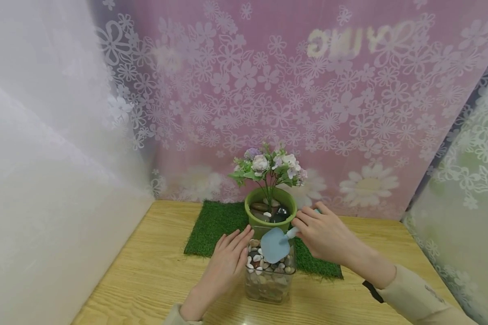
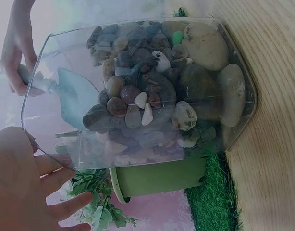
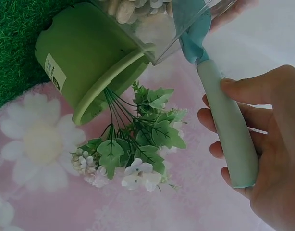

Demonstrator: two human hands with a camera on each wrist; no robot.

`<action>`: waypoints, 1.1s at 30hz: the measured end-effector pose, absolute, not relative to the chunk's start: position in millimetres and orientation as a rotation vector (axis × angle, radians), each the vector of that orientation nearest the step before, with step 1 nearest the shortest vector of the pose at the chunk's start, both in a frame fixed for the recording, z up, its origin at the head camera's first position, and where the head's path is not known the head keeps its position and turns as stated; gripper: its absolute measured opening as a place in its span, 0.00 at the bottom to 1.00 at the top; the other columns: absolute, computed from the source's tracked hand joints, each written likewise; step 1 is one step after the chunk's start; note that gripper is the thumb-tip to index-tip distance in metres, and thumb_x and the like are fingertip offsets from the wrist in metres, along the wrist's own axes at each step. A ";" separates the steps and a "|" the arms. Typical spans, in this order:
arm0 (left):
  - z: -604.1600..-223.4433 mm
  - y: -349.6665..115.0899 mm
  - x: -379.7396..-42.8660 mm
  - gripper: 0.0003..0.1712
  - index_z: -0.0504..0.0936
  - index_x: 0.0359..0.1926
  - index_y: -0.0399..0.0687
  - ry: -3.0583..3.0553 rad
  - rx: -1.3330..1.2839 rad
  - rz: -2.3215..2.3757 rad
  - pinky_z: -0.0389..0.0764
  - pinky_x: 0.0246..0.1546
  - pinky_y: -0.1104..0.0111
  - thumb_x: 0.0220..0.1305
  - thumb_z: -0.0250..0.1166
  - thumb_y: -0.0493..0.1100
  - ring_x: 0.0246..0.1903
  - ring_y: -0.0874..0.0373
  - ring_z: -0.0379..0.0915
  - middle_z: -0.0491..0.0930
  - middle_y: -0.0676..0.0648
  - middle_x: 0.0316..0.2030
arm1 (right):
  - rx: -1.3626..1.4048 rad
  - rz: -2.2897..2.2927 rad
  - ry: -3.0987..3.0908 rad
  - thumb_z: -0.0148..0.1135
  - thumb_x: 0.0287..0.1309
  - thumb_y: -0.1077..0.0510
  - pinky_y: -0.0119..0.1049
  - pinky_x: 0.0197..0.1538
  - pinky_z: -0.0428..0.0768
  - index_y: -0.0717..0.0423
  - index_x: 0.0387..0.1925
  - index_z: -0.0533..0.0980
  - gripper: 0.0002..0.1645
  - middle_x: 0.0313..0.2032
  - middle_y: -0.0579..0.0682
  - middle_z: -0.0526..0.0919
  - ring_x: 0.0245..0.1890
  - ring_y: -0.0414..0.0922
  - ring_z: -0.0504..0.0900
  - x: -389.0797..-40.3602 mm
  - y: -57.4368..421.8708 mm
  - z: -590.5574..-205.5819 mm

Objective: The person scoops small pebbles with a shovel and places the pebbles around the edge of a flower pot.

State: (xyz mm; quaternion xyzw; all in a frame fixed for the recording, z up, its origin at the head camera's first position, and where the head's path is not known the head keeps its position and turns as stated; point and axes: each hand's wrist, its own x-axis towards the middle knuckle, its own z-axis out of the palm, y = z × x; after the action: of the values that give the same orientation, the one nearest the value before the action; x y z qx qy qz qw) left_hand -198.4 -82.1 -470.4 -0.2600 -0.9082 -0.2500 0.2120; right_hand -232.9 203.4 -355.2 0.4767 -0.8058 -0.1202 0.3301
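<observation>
My right hand [image 1: 323, 232] grips the pale handle of a small blue trowel [image 1: 275, 246]; in the right wrist view the fingers wrap that handle [image 3: 229, 130]. The trowel's blade [image 2: 75, 96] is inside the upper part of a clear square container [image 2: 152, 166], its tip at the pebbles [image 2: 138, 96]. Against the container's left rim rests my left hand [image 1: 227, 259], its fingers extended. Just behind the container stands a green flowerpot [image 1: 250, 212] with artificial flowers [image 1: 268, 164] and several dark and white stones inside.
A green turf mat [image 1: 211, 230] lies under the flowerpot on the wooden table [image 1: 146, 271]. A pink flowered curtain [image 1: 248, 99] hangs behind, with a white panel [image 1: 57, 158] at left and a patterned sheet [image 1: 467, 203] at right.
</observation>
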 end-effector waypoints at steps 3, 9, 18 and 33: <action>-470.2 -82.1 -198.5 0.25 0.70 0.73 0.50 -2.523 -0.722 -0.692 0.63 0.68 0.40 0.80 0.49 0.45 0.69 0.44 0.66 0.66 0.52 0.74 | 1.239 -0.311 -2.108 0.72 0.55 0.52 0.47 0.45 0.73 0.56 0.38 0.80 0.14 0.37 0.51 0.83 0.40 0.50 0.78 -233.9 202.0 -356.3; -470.7 -82.5 -198.6 0.25 0.71 0.73 0.50 -2.522 -0.721 -0.685 0.63 0.68 0.40 0.80 0.48 0.46 0.69 0.44 0.66 0.66 0.52 0.74 | 1.248 -0.300 -2.077 0.70 0.54 0.52 0.47 0.45 0.75 0.55 0.38 0.81 0.13 0.38 0.50 0.84 0.41 0.50 0.79 -232.4 195.0 -359.1; -469.6 -82.4 -198.0 0.25 0.69 0.74 0.50 -2.515 -0.728 -0.682 0.64 0.67 0.40 0.81 0.48 0.45 0.69 0.44 0.67 0.66 0.51 0.74 | 1.233 -0.271 -2.098 0.73 0.53 0.54 0.48 0.45 0.75 0.55 0.38 0.81 0.13 0.38 0.51 0.84 0.41 0.51 0.79 -228.9 186.7 -365.8; -470.5 -81.6 -197.9 0.25 0.69 0.74 0.51 -2.523 -0.709 -0.669 0.64 0.68 0.41 0.80 0.48 0.45 0.69 0.46 0.66 0.66 0.52 0.74 | 1.198 -0.201 -2.127 0.73 0.52 0.56 0.45 0.40 0.74 0.57 0.34 0.81 0.11 0.33 0.53 0.83 0.36 0.51 0.78 -225.3 186.3 -370.6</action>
State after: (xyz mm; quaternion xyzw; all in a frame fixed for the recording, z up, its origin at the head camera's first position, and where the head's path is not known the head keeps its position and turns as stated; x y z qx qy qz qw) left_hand -197.9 -81.6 -470.5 -0.2558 -0.9107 -0.2414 0.2167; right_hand -225.3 186.3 -370.6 0.4600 -0.8169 -0.0774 0.3392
